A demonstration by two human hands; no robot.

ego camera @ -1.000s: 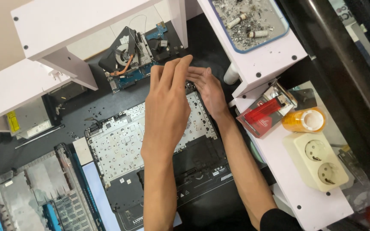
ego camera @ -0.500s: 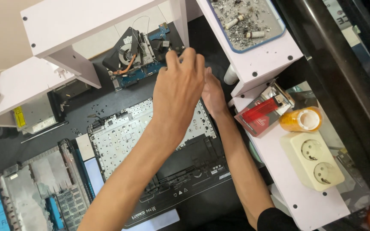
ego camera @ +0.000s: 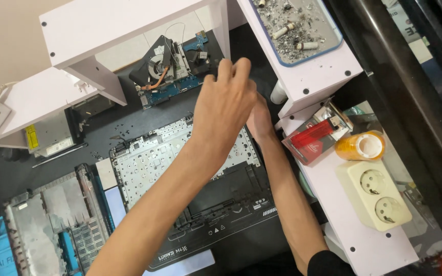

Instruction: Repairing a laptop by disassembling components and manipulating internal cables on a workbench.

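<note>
Item in hand: laptop palmrest frame (ego camera: 195, 168), metal keyboard backing uppermost, lying flat near the middle of the dark surface (ego camera: 129, 120), its black lower half toward you.

Your left hand (ego camera: 226, 105): raised over the frame's far right corner, back of the hand to the camera, fingers (ego camera: 225, 69) drawn close together and pointing away from you. Whether they pinch anything cannot be told.

Your right hand (ego camera: 259, 120): mostly hidden behind the left, at the frame's far right corner; its fingers are out of sight, so their spread cannot be told.

Beyond the frame, toward the far edge of the surface: circuit board with fan (ego camera: 172, 69), copper pipe across it, partly under a white shelf (ego camera: 124, 25).

Left of the frame: small loose screws (ego camera: 121, 133) scattered on the surface; silver drive (ego camera: 49, 135) with a yellow label under the shelf; grey laptop base shell (ego camera: 52, 220) at the near left corner.

Right of the frame, on a white side shelf (ego camera: 349, 214): blue-rimmed tray (ego camera: 300, 28) of ash and stubs at the far end; red pack (ego camera: 310, 140); orange round container (ego camera: 360, 145); cream double socket (ego camera: 373, 194) nearest you.
</note>
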